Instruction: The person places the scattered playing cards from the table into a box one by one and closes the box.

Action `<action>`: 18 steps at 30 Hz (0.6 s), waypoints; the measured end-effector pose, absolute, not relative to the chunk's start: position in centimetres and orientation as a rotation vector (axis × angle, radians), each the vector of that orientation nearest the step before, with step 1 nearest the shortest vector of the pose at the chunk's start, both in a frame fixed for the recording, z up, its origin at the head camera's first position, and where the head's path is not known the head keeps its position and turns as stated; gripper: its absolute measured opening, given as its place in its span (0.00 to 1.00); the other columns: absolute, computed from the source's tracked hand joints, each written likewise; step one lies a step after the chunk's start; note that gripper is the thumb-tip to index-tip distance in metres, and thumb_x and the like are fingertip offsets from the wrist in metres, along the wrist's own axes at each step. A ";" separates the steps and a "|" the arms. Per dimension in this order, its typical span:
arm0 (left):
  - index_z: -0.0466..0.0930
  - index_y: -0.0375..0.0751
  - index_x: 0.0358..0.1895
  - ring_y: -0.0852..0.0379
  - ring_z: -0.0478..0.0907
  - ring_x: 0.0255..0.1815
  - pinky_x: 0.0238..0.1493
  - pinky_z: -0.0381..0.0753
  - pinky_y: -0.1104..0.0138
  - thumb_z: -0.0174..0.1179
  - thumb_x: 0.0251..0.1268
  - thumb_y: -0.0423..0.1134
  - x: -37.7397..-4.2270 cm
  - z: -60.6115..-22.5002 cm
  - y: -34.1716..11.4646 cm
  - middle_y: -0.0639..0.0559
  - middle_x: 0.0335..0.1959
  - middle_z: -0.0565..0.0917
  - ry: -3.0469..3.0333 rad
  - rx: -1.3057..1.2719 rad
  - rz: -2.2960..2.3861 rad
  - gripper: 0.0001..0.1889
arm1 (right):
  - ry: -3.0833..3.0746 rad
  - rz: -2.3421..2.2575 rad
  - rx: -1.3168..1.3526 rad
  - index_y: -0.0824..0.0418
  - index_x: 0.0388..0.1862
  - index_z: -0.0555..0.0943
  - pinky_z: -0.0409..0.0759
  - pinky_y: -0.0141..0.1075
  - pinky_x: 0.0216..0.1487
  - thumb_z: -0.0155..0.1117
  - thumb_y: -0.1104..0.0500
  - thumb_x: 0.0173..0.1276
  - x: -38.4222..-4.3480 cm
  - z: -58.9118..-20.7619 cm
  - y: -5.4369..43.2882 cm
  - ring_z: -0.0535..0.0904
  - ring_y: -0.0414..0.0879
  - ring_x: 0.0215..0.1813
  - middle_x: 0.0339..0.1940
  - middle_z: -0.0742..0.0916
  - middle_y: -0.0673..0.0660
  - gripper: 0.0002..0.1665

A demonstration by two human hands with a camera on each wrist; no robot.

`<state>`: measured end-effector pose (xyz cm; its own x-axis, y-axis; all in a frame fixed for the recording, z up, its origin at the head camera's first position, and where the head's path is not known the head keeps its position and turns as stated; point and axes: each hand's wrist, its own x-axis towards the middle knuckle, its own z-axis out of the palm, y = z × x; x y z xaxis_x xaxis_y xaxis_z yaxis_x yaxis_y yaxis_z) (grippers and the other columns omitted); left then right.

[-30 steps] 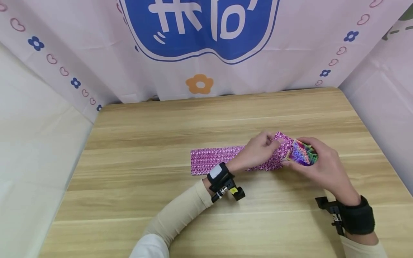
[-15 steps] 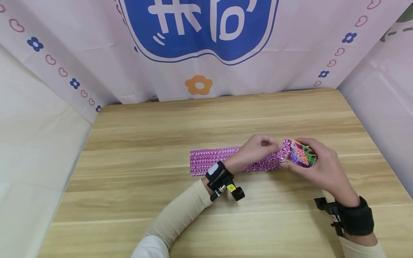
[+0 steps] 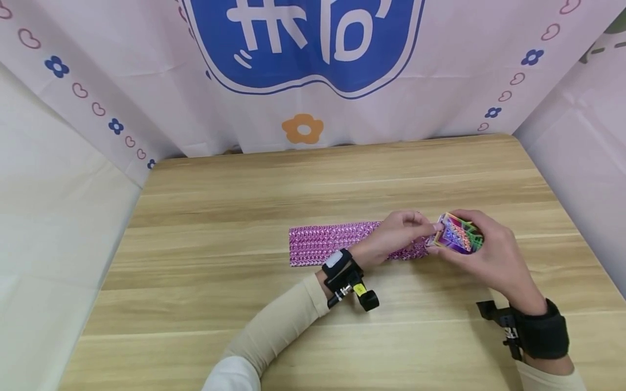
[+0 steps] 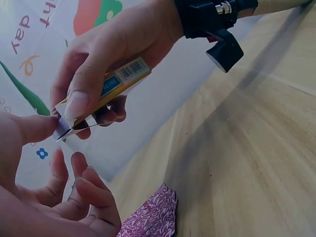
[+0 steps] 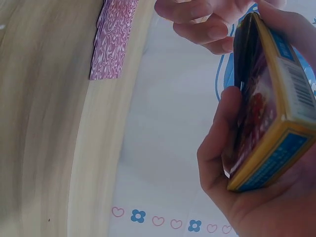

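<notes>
My right hand point(image 3: 494, 247) grips a small card box point(image 3: 458, 234) with a bright purple, green and multicoloured front. A barcode and yellow-and-blue edges show on the box point(image 5: 276, 98) in the right wrist view. Its end toward my left hand is open, with a pale flap showing in the left wrist view. My left hand point(image 3: 398, 234) has its thumb point(image 4: 37, 129) at that open end, while its other fingers are loosely bent below and apart from the box. Under the left hand, a long overlapping row of magenta-and-white patterned cards point(image 3: 323, 244) lies on the table.
The wooden table point(image 3: 220, 201) reaches back to a white printed cloth point(image 3: 391, 117) with a blue emblem and flowers. Pale cloth also hangs at both sides. Each wrist wears a black strap with a small camera mount point(image 3: 538, 328).
A magenta patterned card, tilted up between left hand and box a second ago, has dropped out of sight behind the fingers. My left hand moved right to the box mouth; the right stayed put.
</notes>
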<state>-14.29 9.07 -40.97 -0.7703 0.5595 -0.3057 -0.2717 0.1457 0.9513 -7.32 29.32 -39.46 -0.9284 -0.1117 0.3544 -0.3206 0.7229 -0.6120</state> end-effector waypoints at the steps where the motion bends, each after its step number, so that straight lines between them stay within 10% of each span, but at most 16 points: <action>1: 0.86 0.48 0.42 0.55 0.79 0.44 0.47 0.76 0.66 0.70 0.70 0.48 -14.4 -40.9 9.1 0.60 0.38 0.85 1.810 0.283 1.686 0.09 | -2.636 1.013 0.344 0.64 0.62 0.82 0.71 0.14 0.41 0.91 0.58 0.45 -7.3 -39.5 29.4 0.72 0.20 0.45 0.52 0.89 0.67 0.43; 9: 0.86 0.50 0.51 0.65 0.79 0.44 0.45 0.80 0.74 0.61 0.79 0.50 -16.2 -39.7 9.4 0.58 0.47 0.86 2.450 0.695 1.226 0.11 | -2.652 1.016 0.238 0.65 0.64 0.81 0.68 0.13 0.41 0.90 0.59 0.47 -7.5 -39.5 30.4 0.71 0.21 0.44 0.55 0.88 0.70 0.44; 18: 0.78 0.51 0.24 0.53 0.76 0.43 0.45 0.84 0.64 0.65 0.60 0.74 -17.6 -40.6 10.1 0.51 0.44 0.82 2.946 0.943 0.119 0.29 | -2.687 1.021 0.200 0.63 0.64 0.81 0.68 0.12 0.41 0.90 0.56 0.49 -7.4 -39.4 30.3 0.72 0.26 0.42 0.55 0.88 0.67 0.43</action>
